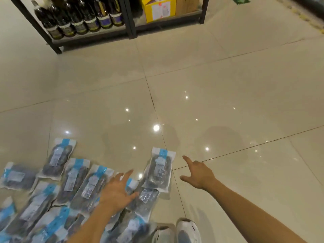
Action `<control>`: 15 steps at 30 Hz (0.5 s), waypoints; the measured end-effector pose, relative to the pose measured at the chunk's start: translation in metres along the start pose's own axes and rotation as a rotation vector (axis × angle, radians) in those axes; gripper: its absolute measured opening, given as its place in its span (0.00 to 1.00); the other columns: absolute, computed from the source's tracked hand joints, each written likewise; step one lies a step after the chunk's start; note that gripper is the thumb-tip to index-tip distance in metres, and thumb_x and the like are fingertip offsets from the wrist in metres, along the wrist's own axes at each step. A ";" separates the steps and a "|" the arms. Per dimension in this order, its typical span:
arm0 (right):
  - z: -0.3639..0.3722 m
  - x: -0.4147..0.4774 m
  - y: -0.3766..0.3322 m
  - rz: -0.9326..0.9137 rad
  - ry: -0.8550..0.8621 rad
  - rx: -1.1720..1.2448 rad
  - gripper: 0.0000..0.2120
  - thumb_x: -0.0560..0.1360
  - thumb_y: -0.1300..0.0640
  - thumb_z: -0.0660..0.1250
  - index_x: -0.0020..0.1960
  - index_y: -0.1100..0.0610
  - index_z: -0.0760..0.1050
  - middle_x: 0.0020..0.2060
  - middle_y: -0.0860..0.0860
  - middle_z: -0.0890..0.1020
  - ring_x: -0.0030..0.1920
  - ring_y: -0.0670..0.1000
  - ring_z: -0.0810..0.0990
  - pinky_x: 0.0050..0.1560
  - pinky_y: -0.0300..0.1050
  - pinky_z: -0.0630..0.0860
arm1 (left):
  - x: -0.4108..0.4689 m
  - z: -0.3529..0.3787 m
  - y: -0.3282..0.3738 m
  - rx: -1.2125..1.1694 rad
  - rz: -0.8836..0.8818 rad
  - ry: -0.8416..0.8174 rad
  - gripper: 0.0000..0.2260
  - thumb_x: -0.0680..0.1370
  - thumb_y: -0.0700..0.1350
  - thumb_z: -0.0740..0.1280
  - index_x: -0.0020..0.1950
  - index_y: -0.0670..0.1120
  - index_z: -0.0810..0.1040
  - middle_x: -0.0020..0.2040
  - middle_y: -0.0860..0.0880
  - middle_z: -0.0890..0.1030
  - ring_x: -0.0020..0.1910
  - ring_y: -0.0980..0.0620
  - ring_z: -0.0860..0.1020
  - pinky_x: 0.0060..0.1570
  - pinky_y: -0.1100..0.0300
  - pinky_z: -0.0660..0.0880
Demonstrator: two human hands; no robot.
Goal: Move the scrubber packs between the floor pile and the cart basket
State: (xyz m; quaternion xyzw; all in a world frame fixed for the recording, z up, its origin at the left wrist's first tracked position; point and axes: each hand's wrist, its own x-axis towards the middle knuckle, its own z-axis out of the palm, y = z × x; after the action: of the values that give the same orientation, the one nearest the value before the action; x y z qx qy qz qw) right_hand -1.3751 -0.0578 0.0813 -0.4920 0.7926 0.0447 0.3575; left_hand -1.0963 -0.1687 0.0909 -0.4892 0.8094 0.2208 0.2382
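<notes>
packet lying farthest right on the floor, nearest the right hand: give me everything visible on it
The packet is a flat, clear plastic pouch with dark contents, a white header crossed by a light blue band at its far end, and a white printed label down its middle; the print is too blurred to read. It lies flat on the glossy tiled floor, long axis pointing away from the person. Its near end overlaps another packet. Neither hand touches it: the left hand is spread just to its left, the right hand hovers to its right.
</notes>
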 end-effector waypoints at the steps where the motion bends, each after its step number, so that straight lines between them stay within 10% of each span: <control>1: 0.022 0.023 0.002 -0.012 -0.007 0.003 0.39 0.74 0.38 0.62 0.76 0.46 0.45 0.60 0.57 0.74 0.61 0.57 0.72 0.58 0.50 0.72 | 0.016 0.020 -0.005 0.001 -0.010 0.005 0.39 0.68 0.72 0.55 0.76 0.62 0.47 0.75 0.50 0.60 0.73 0.49 0.60 0.69 0.54 0.61; 4: 0.094 0.093 0.011 -0.040 -0.036 0.050 0.42 0.72 0.37 0.63 0.76 0.44 0.43 0.57 0.57 0.75 0.58 0.57 0.73 0.56 0.49 0.73 | 0.070 0.094 -0.028 -0.005 -0.001 0.009 0.44 0.60 0.74 0.47 0.75 0.63 0.49 0.74 0.50 0.61 0.71 0.49 0.63 0.66 0.55 0.65; 10: 0.207 0.190 0.027 -0.083 -0.133 0.230 0.54 0.61 0.25 0.62 0.74 0.40 0.32 0.43 0.55 0.76 0.48 0.57 0.78 0.49 0.49 0.76 | 0.153 0.214 -0.068 -0.015 0.154 -0.031 0.43 0.63 0.72 0.65 0.74 0.63 0.52 0.73 0.52 0.65 0.71 0.50 0.65 0.68 0.56 0.62; 15: 0.241 0.232 0.027 -0.134 -0.091 0.404 0.58 0.60 0.29 0.70 0.74 0.40 0.34 0.60 0.58 0.71 0.61 0.57 0.74 0.61 0.49 0.71 | 0.196 0.258 -0.074 -0.067 0.226 -0.088 0.59 0.48 0.84 0.55 0.76 0.60 0.50 0.70 0.50 0.67 0.67 0.50 0.68 0.69 0.51 0.63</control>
State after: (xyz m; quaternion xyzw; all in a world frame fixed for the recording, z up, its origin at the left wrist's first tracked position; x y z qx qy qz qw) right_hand -1.3310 -0.1157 -0.2468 -0.4595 0.7338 -0.1168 0.4865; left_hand -1.0657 -0.1821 -0.2400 -0.3922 0.8403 0.2947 0.2307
